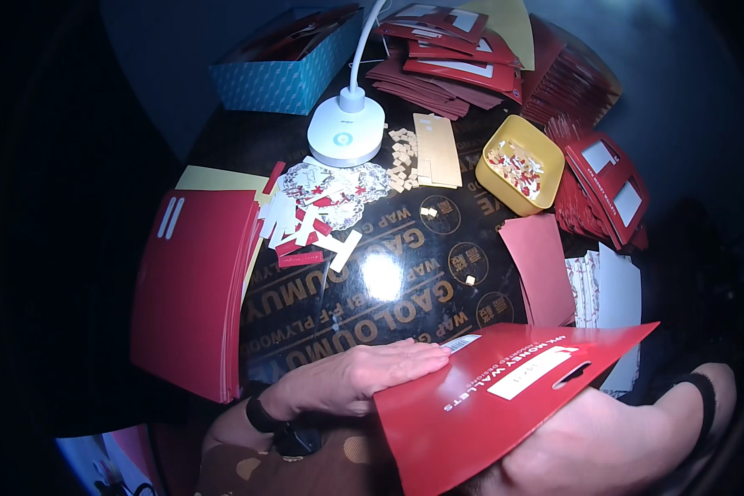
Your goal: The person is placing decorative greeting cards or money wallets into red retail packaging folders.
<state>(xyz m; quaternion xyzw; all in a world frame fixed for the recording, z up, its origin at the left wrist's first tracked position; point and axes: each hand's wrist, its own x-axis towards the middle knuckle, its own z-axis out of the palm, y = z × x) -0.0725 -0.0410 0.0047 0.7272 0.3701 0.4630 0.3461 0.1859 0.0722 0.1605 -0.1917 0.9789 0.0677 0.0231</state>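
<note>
Left hand (364, 376) flat, fingers extended, pressing edge of red card wallet (504, 393); right hand (603, 450) beneath wallet, grip hidden. Wallet at counter (405, 281) near edge, below yellow tub (521, 164).

Lamp base (345, 132) at rear centre of board (388, 281); box (285, 62) behind-left. Paper scraps (318, 211) just before lamp. Card stack (194, 289) at left edge. Tray (521, 164) right, envelope piles (455, 54) behind. Envelope (504, 388) nearest, between left hand (355, 376) and right hand (612, 442).
</note>
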